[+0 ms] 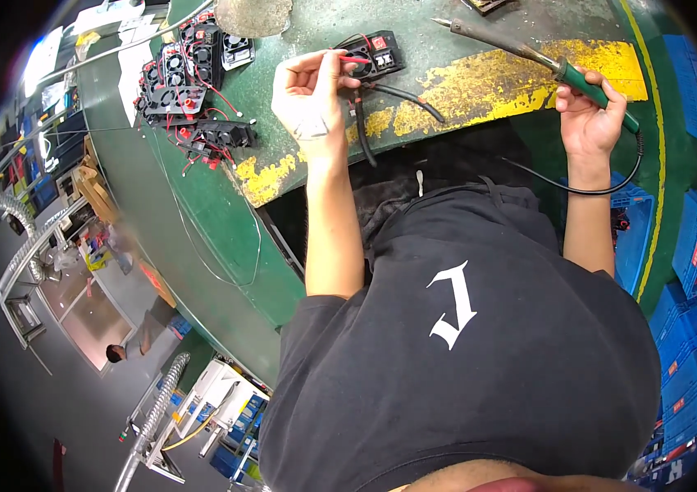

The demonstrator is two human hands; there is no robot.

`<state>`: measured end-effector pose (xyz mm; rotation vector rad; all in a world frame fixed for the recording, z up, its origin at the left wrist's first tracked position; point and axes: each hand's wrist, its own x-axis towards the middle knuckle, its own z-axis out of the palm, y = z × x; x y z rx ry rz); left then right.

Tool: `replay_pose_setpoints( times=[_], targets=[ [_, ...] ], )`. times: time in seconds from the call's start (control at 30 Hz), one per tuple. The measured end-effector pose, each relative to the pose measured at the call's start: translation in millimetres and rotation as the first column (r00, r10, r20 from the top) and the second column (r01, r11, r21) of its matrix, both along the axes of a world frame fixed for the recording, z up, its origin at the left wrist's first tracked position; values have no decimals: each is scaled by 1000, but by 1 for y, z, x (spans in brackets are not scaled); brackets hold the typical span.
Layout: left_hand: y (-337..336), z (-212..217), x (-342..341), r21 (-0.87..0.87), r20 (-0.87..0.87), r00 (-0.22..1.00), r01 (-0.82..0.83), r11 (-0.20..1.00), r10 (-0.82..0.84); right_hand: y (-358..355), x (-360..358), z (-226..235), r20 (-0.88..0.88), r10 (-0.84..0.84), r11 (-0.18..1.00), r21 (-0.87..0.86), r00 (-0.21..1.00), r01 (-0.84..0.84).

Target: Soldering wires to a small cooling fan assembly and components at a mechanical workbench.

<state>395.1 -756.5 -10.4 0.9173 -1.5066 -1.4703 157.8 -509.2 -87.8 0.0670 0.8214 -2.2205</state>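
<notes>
My right hand [591, 115] grips the green handle of a soldering iron [521, 51]. The iron's tip points up and left, above the bench. Between the thumb and forefinger of my left hand [312, 90] is a thin red wire [355, 59], pinched just over a black fan module [381, 57] with a red part and small silvery contacts. Beside that module lies a pair of pliers [358, 123] with dark handles, one handle overhanging the bench's front edge. My left fingers partly hide the module and the pliers' head.
The green bench [439, 25] has a worn yellow front strip. Several fan modules with red wires are piled [193, 90] at the left. A roundish plate [252, 15] sits at the back. Blue crates [689, 230] stand at the right. A person [131, 344] is far off left.
</notes>
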Motion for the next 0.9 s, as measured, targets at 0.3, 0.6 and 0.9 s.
replay_pose_setpoints(
  times=[0.3, 0.6, 0.9],
  targets=[
    [30, -14, 8, -173, 30, 997, 72, 982, -68, -11, 42, 36, -257, 82, 996, 57, 963, -70],
    [29, -18, 12, -319, 90, 996, 9, 948, 21, -29, 64, 43, -391, 116, 991, 112, 913, -78],
    [28, -14, 14, -436, 219, 976, 105, 894, -8, -32, 65, 43, -379, 126, 988, 131, 917, -82]
  ],
)
